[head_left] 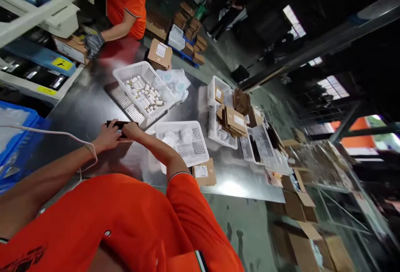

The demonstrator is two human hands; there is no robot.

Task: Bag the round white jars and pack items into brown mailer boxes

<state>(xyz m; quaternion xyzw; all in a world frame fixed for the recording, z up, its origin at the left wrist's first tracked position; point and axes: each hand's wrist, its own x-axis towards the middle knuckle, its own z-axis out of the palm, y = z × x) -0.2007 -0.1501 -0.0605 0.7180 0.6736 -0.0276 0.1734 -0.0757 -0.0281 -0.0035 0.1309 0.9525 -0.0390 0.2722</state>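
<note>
Both hands are close together over the near-left part of the metal table, on a small cardboard box (pixel 125 140) with a dark inside or top. My left hand (pixel 108 136) is closed on its left side, fingers bent over the edge. My right hand (pixel 131 131) is closed at its right side, fingertips pressed toward the middle. Something small and pale shows between the fingers, too small to name. A pinkish cord (pixel 62 133) runs to a band at my left wrist. Right of my right hand stands a white perforated basket (pixel 200 147) with round white parts in it.
A basket (pixel 120 74) of small white-and-brass parts sits beyond my hands, beside plastic-wrapped discs (pixel 179 86). Folded cartons (pixel 236 119) lie across baskets on the right. A blue bin (pixel 29 117) stands left. Across the table, a co-worker's gloved hand (pixel 93 44) touches a box by the rack.
</note>
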